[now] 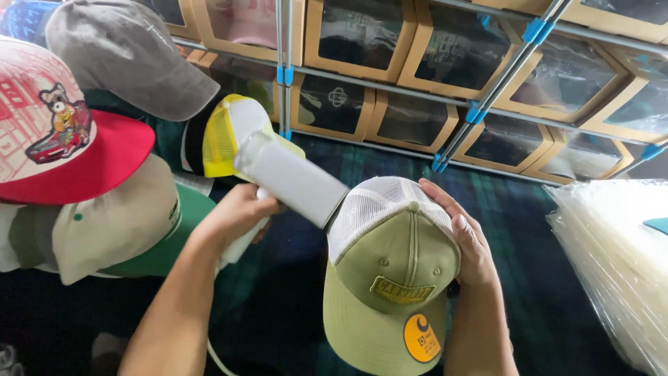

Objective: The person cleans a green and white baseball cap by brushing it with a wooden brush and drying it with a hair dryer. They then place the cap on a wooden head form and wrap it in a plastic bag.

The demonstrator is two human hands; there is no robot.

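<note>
Gripping a white handheld steamer (289, 177) in the left hand (240, 212), fingers wrapped round its handle, nozzle touching the olive mesh-backed cap (390, 271), right hand (463, 233) open-fingered, cupping its crown.

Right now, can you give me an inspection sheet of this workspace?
Surface: dark blue-green plaid cloth.
Job's things: olive-green mesh-backed cap, orange round sticker on its brim; white handheld steamer, head against the mesh.
Clutter: grey cap, red-brimmed white cap, beige cap with green brim, yellow mesh cap, stack of clear plastic bags.
Hands: left hand grips the steamer; right hand rests on the olive cap.
Cables: thin white cord.
Surroundings: cardboard window boxes on a grey rack.
</note>
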